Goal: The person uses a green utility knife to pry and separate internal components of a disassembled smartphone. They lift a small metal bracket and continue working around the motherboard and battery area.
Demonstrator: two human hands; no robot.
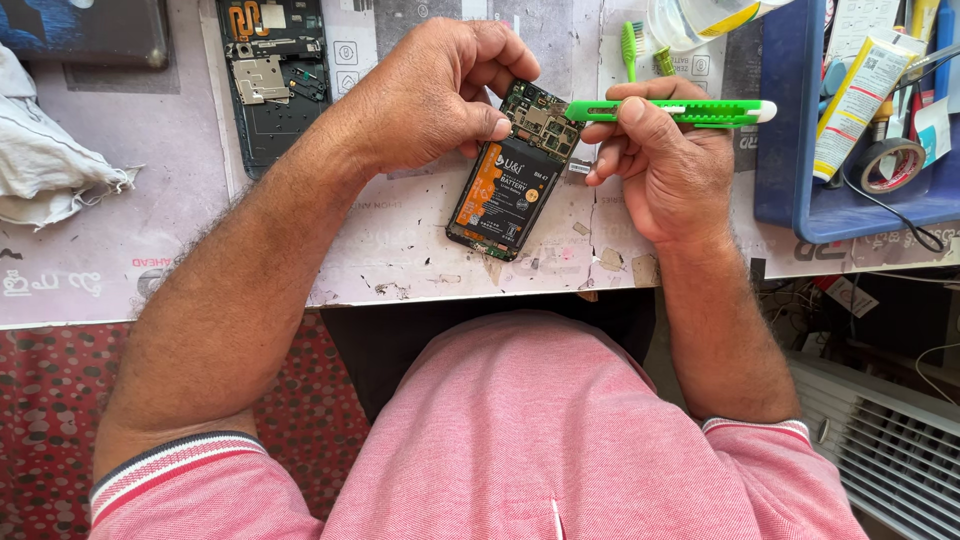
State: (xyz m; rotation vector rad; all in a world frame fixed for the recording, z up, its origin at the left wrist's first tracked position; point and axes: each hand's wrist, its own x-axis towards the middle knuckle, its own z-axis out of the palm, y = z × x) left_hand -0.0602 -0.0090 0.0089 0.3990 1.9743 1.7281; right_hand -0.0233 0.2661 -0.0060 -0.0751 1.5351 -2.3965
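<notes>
Phone (512,185) top hidden under left hand (425,95).

A single head-worn camera looks steeply down, close over the person's forearms and the worktable's (400,260) near edge.

A white cloth (45,165) lay at nine o'clock; a phone back cover (277,75) sat at eleven; a blue tray (790,120) at two o'clock held a tape roll (890,165) and a tube (858,100)
</notes>
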